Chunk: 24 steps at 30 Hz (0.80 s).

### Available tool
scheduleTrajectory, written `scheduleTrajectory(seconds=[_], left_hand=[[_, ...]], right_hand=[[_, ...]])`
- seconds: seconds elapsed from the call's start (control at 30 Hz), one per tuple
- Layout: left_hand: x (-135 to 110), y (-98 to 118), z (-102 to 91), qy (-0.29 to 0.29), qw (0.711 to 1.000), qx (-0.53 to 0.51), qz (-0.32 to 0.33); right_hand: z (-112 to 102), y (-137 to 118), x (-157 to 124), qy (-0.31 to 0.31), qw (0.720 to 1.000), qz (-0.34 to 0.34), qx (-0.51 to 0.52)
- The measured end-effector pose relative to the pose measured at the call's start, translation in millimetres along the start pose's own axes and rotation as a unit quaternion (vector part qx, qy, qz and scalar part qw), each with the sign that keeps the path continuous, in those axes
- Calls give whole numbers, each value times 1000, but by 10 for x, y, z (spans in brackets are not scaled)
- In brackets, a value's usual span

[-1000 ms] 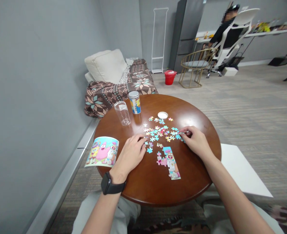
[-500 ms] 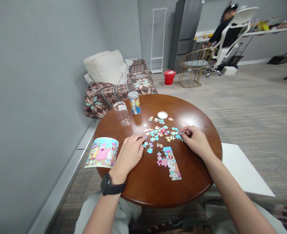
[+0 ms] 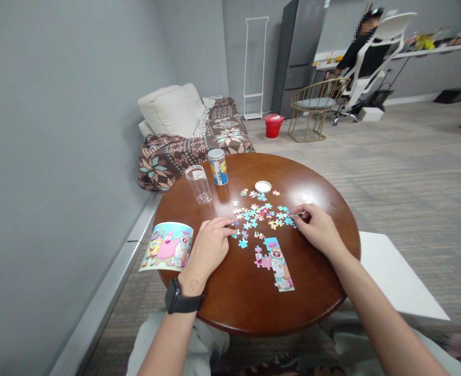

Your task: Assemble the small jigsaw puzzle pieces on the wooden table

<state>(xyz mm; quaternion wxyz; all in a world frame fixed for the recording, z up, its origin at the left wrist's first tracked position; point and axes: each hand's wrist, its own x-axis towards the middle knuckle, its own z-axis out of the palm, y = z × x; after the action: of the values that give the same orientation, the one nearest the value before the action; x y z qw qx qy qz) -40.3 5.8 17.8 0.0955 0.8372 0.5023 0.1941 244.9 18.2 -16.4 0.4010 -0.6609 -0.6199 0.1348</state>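
Note:
My left hand point(image 3: 209, 248), with a black watch on its wrist, rests on the round wooden table point(image 3: 324, 292). Its fingers are curled and the fingertips touch a loose jigsaw piece at the left edge of the scattered pieces point(image 3: 260, 213). My right hand point(image 3: 317, 228) lies at the right edge of the pile, fingers bent, pinching a small piece. A joined strip of puzzle point(image 3: 277, 262) showing cartoon figures lies between my hands, nearer to me.
A curled cartoon picture sheet point(image 3: 166, 246) hangs over the table's left edge. A clear cup point(image 3: 198, 184), a printed can point(image 3: 218, 166) and a white lid point(image 3: 263, 186) stand at the back. Beyond are a blanket-covered sofa point(image 3: 199, 141), a red bucket point(image 3: 274, 125) and a seated person point(image 3: 361, 47).
Both hands stay at the edges of the pile with only slight finger movement. The view has shifted a little.

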Motion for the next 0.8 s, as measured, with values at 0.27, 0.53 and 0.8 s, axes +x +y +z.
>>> scheduleTrajectory(seconds=[0.27,0.53,0.8], left_hand=[[-49,29,-51,120,983,0,-142],[-34,75,-77,150,961,-9,-234],[-89,40,-88,120,969,34,-214]], right_hand=[[1,10,12,-7,1000,-3,-3],[15,45,1,-3,1000,-14,-11],[19,26,-2,-1,1000,-14,-11]])
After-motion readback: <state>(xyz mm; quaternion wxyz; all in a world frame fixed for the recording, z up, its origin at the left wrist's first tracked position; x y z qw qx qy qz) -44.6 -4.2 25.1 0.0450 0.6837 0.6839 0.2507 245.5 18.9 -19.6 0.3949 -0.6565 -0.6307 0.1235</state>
